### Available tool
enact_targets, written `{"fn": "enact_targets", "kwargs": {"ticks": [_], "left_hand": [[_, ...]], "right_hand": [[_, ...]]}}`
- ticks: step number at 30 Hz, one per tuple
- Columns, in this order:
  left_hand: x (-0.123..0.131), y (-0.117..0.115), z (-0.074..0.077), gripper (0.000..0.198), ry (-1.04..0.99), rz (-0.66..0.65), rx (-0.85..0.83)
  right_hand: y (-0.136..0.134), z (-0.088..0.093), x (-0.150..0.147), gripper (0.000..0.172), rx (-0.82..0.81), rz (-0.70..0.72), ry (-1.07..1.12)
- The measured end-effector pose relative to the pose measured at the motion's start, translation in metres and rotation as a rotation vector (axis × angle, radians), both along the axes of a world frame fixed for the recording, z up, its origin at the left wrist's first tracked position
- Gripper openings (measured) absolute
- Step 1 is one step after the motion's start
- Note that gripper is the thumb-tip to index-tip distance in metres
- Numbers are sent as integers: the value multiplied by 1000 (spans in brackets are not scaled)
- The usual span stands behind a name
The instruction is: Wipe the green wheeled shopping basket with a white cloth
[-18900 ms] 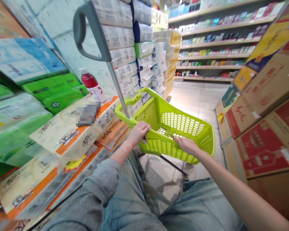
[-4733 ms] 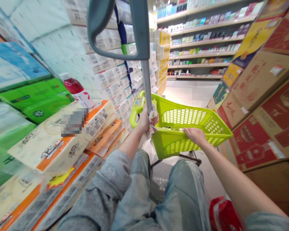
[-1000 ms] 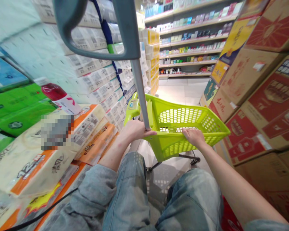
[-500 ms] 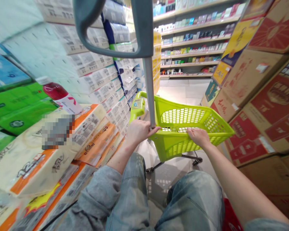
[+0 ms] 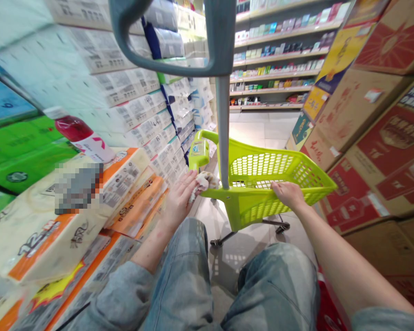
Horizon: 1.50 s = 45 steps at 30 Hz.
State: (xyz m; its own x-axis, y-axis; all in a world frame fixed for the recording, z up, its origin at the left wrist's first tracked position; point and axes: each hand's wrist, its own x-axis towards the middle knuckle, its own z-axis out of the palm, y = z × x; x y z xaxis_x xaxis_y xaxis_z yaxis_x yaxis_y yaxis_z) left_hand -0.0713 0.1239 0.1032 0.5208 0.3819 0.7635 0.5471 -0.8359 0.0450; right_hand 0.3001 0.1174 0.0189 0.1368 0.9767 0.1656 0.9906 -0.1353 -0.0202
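Observation:
A lime-green shopping cart (image 5: 262, 202) stands in front of my knees, with a grey upright post and a grey loop handle (image 5: 179, 69) rising from it. My left hand (image 5: 182, 197) holds a crumpled, stained white tissue (image 5: 204, 181) against the cart's near left corner, just below the green end of its handle part (image 5: 199, 151). My right hand (image 5: 287, 194) is wrapped over the basket's near rim, fingers closed on it.
Stacked tissue packs line the left; a bottle of red drink (image 5: 79, 135) and a blurred-out dark object (image 5: 79, 188) lie on a tissue pack (image 5: 31, 243). Cardboard boxes (image 5: 362, 115) are piled on the right. Shelves of small goods (image 5: 276, 59) stand beyond the tiled floor.
My left hand has moved left from the base of the post towards the cart's corner, and the tissue now shows in it. My right hand stays on the rim.

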Motion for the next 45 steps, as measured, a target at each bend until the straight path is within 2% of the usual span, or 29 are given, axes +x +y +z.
{"fn": "enact_targets", "kwargs": {"ticks": [6,10,15,18,21,23,25,29,34,41,45], "left_hand": [[18,-18,0,36,176,-66,-3],[21,-15,-7,25,84,32,0],[25,0,-10,21,-164,205,-128],[26,19,-2,25,-271,327,-297],[24,44,11,32,-267,348,-430],[24,56,19,33,-174,317,-429],[26,59,24,32,-42,277,-373],[38,42,31,34,195,233,-261],[53,23,40,41,480,295,-254],[69,16,50,45,647,286,-303],[81,16,52,41,711,240,-360]], "right_hand": [[1,-2,-1,57,-4,-7,12],[2,-4,-3,58,-14,-14,15],[4,-3,-8,57,-19,-51,9],[5,-2,-12,59,-18,-54,0],[7,-1,-14,59,-10,-31,-10],[7,-1,-13,58,-1,-20,-3],[7,-2,-11,58,-1,-26,9],[7,-2,-5,57,-12,-39,14],[1,0,2,52,-40,-6,36],[-4,8,19,44,-130,48,78],[-1,18,12,50,-189,51,223]]}}
